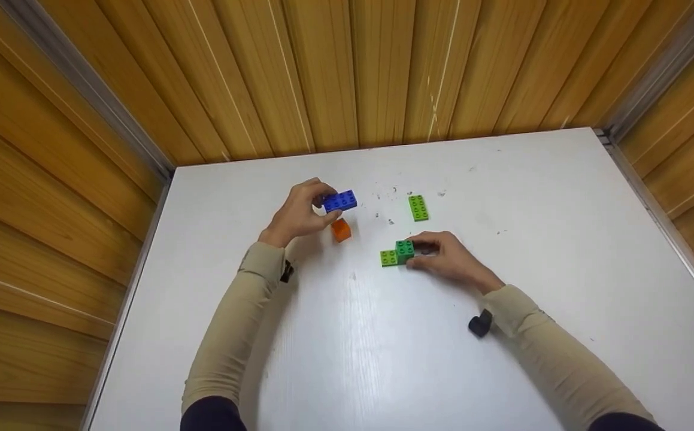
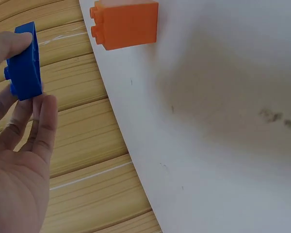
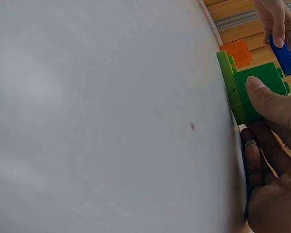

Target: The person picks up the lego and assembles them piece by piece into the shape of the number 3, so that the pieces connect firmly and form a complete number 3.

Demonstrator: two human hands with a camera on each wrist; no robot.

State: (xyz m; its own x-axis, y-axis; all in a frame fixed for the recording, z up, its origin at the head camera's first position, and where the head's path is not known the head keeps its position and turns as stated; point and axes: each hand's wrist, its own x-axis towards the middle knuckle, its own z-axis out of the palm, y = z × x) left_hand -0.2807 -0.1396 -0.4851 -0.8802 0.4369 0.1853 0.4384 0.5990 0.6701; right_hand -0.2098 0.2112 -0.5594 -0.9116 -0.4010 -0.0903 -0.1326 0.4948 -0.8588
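Note:
My left hand (image 1: 303, 209) pinches a blue building brick (image 1: 341, 201) between thumb and fingers, its studs facing up in the head view. Just below it in that view stands an orange brick (image 1: 341, 230), also seen with its side studs in the left wrist view. My right hand (image 1: 447, 257) grips a dark green brick (image 1: 405, 251) by its sides. This green brick sits on one half of a flat light green brick (image 1: 388, 258), whose other studs show to the left. The blue brick (image 2: 25, 63) is held above the table in the left wrist view.
A second flat light green brick (image 1: 418, 208) lies farther back on the white table (image 1: 335, 359). Wood-panelled walls (image 1: 376, 72) rise behind the table and at both sides. Small dark marks dot the tabletop near the bricks.

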